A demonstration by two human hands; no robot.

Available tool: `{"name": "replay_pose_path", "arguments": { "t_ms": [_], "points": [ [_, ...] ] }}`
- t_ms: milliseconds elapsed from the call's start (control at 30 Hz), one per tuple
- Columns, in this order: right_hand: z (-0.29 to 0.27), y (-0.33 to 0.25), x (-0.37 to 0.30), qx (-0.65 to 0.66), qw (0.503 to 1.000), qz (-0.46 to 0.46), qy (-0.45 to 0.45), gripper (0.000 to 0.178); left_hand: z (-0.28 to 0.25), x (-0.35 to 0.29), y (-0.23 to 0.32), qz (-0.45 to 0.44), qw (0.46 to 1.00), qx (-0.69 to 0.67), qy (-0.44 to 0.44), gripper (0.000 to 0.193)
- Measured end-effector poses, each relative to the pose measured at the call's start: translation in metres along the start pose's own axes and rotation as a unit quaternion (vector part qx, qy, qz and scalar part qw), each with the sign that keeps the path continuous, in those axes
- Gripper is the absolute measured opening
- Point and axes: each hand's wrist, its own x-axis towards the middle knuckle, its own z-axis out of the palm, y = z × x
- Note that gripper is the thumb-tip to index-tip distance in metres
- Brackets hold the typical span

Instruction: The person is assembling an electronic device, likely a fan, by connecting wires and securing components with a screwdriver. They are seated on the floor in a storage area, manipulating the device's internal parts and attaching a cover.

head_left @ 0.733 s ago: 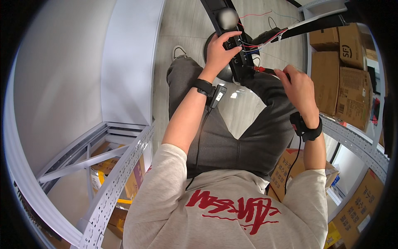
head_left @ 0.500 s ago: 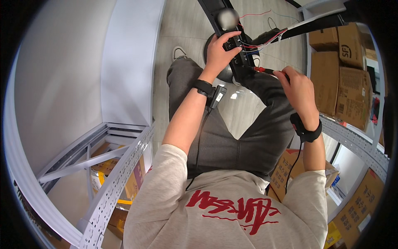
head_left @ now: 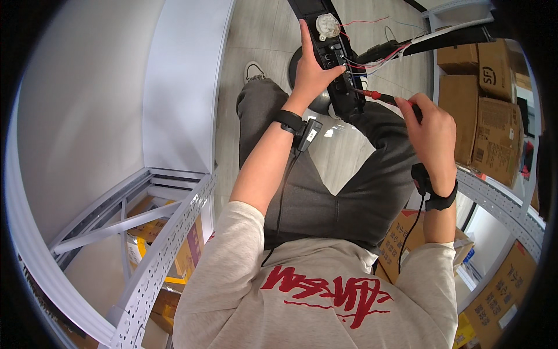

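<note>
A long black panel (head_left: 339, 96) stands tilted between my knees, with a round white part (head_left: 328, 26) near its upper end. Thin red, white and grey wires (head_left: 381, 65) run from its middle to a black bar. My left hand (head_left: 312, 72) grips the panel's left edge, index finger stretched up along it and thumb across its face by the wire ends; its other fingers are hidden. In my right hand (head_left: 433, 131) is a screwdriver (head_left: 381, 96) with a red-and-black handle. Its tip points left and meets the panel below the wires, though the exact contact is too small to see.
The black bar (head_left: 447, 41) juts from the panel toward the upper right. Cardboard boxes (head_left: 497, 131) are stacked on the right. A perforated metal rack (head_left: 157, 244) stands at left, beside a pale upright board (head_left: 177, 87). Cords (head_left: 280, 198) hang from both wristbands.
The panel has shifted slightly right in view. My left index finger has straightened upward along its edge. My right hand has moved slightly right and down, and more of the screwdriver shows.
</note>
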Motion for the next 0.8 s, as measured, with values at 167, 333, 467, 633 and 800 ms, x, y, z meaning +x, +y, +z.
{"name": "replay_pose_path", "arguments": {
  "t_ms": [167,333,467,633,800],
  "points": [
    [-0.001,-0.001,0.013,0.079,0.989,-0.031,0.118,0.026,0.002,-0.001,-0.007,-0.025,1.0,-0.01,0.002,0.135],
    [0.022,0.007,0.031,0.091,0.98,-0.063,0.166,0.025,0.004,0.003,-0.015,0.013,1.0,0.001,0.012,0.131],
    [0.034,0.009,0.033,0.093,0.981,-0.059,0.158,0.026,0.003,0.001,-0.006,-0.045,0.999,0.004,0.007,0.116],
    [0.035,0.009,0.034,0.088,0.982,-0.063,0.157,0.026,0.003,0.0,-0.009,-0.055,0.998,0.017,0.009,0.103],
    [0.037,0.01,0.036,0.097,0.98,-0.066,0.163,0.026,0.004,-0.001,-0.01,-0.049,0.999,0.005,0.01,0.096]
  ]
}}
